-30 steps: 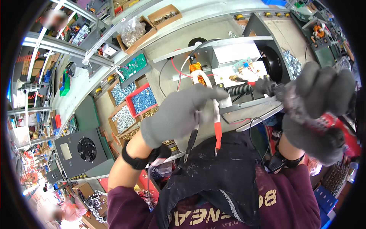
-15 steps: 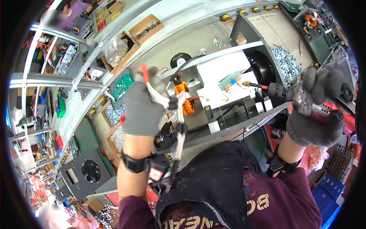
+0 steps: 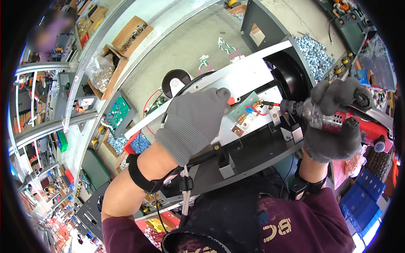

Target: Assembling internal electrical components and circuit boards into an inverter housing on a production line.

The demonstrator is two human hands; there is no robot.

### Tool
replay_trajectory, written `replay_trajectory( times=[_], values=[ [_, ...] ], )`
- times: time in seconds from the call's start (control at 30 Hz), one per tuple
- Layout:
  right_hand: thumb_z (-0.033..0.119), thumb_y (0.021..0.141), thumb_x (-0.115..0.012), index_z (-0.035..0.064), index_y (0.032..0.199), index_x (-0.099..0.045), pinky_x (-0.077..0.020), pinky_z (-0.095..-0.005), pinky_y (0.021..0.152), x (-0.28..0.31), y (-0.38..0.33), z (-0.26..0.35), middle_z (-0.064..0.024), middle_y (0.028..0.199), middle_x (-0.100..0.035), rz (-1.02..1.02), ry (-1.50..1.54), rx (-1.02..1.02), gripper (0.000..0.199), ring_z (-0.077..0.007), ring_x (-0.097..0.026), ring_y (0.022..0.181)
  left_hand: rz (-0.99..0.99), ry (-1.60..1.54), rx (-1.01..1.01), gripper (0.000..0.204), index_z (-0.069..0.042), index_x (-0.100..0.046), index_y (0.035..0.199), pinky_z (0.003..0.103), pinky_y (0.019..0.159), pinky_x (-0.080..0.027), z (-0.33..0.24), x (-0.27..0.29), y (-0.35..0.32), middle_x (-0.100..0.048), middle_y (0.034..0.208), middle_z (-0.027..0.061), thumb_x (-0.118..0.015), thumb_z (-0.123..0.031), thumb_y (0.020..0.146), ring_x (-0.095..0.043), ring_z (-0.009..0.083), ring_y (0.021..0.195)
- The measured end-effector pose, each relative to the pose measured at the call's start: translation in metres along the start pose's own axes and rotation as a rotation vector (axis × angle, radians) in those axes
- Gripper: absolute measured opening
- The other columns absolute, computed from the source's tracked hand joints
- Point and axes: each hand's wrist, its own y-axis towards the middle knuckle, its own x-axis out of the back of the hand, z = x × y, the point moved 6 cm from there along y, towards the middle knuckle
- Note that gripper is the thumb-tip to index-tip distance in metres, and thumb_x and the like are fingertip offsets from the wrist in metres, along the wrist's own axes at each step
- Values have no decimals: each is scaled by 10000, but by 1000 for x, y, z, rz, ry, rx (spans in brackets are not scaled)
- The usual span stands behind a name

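Note:
My right hand (image 3: 333,122), in a grey glove, is wrapped round a red and grey power screwdriver (image 3: 354,126). Its long bit (image 3: 272,103) reaches left to the edge of a small green circuit board (image 3: 245,110) on a white plate. My left hand (image 3: 196,120), gloved too, is pinched closed over the plate, just left of the board. From its fingertips pokes a red-sleeved cable lug (image 3: 233,100); most of that cable is hidden by the hand. White cables (image 3: 185,194) hang below my left wrist. All this sits in a grey metal housing (image 3: 253,158).
A black round fan (image 3: 289,78) fills the housing's right end. Behind the housing are a black disc-shaped part (image 3: 176,83) and white-green wire pieces (image 3: 230,49). Loose screws (image 3: 314,57) lie at right, another circuit board (image 3: 118,110) at left. Cardboard boxes (image 3: 130,36) stand far left.
My left hand has moved right and inward with the red-sleeved cable, from the orange coil to beside the circuit board. The screwdriver's bit has moved slightly left and down to the board's edge.

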Motion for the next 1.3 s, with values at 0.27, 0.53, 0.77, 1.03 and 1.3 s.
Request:
replay_trajectory(
  times=[0.27, 0.53, 0.77, 1.03, 1.3],
  values=[
    [262, 746, -648, 75, 981, -530, -351, -321, 528, -3, -5, -22, -23, 744, -406, -76, -19, 51, 323, -134, -428, 573, 171, -98, 67, 218, -42, -560, 991, 380, 605, -473, 0, -12, 14, -610, 912, 108, -575, -186, 828, -602, 307, 720],
    [235, 724, -634, 122, 1054, -538, -336, -308, 520, -7, -6, -17, -11, 739, -375, 120, -67, 215, 362, -127, -401, 547, 78, -177, 36, 234, -49, -552, 1005, 392, 609, -469, -1, -9, 11, -607, 900, 109, -566, -209, 834, -596, 323, 731],
    [216, 739, -612, 129, 1086, -527, -357, -300, 522, -14, -10, -11, -20, 746, -396, 96, -126, 273, 368, -129, -423, 564, 118, -110, 43, 209, -58, -552, 976, 398, 602, -464, -4, -9, 11, -593, 846, 110, -561, -218, 841, -590, 330, 723],
    [238, 779, -622, 94, 1117, -502, -394, -315, 508, -52, -4, -2, -55, 757, -435, 207, -139, 292, 386, -139, -441, 542, 40, -153, 3, 246, -58, -553, 973, 393, 611, -480, -13, -11, 3, -602, 849, 91, -575, -72, 729, -603, 300, 762],
    [236, 764, -673, 64, 1060, -493, -436, -330, 528, -47, -12, -2, -78, 791, -479, 144, -210, 176, 386, -163, -506, 574, 253, -192, 59, 215, -76, -576, 948, 388, 625, -478, -19, -26, 11, -571, 863, 97, -581, -85, 734, -600, 272, 797]
  ],
)
